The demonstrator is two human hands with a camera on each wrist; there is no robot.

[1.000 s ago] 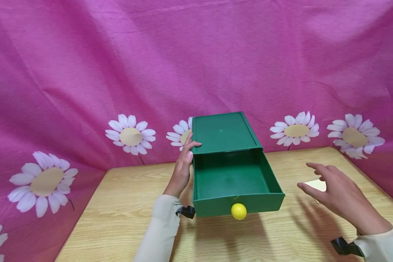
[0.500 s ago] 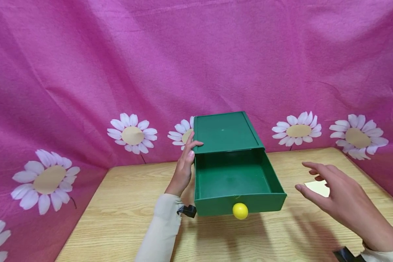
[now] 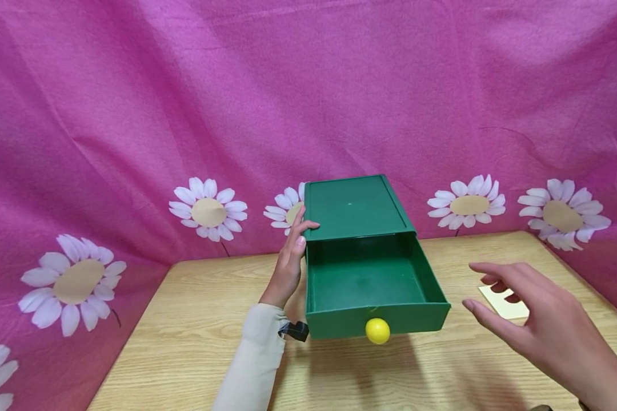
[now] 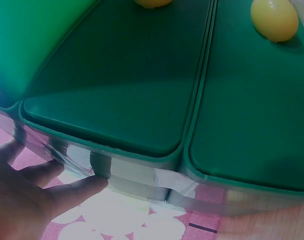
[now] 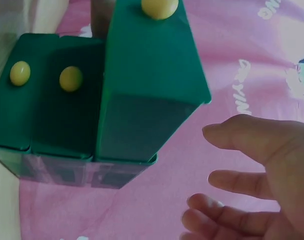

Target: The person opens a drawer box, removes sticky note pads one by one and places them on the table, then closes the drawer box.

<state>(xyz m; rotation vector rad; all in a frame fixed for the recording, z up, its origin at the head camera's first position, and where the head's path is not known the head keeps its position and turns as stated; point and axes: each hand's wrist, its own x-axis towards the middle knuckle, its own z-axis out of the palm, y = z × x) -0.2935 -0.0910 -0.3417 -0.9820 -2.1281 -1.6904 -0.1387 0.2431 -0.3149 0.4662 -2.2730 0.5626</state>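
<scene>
A green plastic drawer unit (image 3: 355, 208) stands on the table in the head view. Its top drawer (image 3: 329, 324) is pulled out and its inside looks bare, with a round yellow knob (image 3: 377, 331) on the front. My left hand (image 3: 284, 277) rests against the unit's left side, fingers extended, one fingertip over the top edge. Two lower drawers, pushed in, show in the right wrist view, each with a yellow knob (image 5: 71, 79). To the right of the unit my right hand (image 3: 550, 325) hovers, holding nothing, thumb and fingers apart. Beneath its fingers lies a pale yellow square of paper (image 3: 511, 310), partly covered.
The wooden table (image 3: 195, 319) extends on both sides of the unit. A pink cloth (image 3: 308, 91) with white daisies hangs behind it and along the sides. Black straps (image 3: 295, 331) circle my wrists.
My right hand has shifted slightly right and nearer to me, uncovering more of the yellow paper. My left hand and the pulled-out drawer hold their places; the head view has turned slightly.
</scene>
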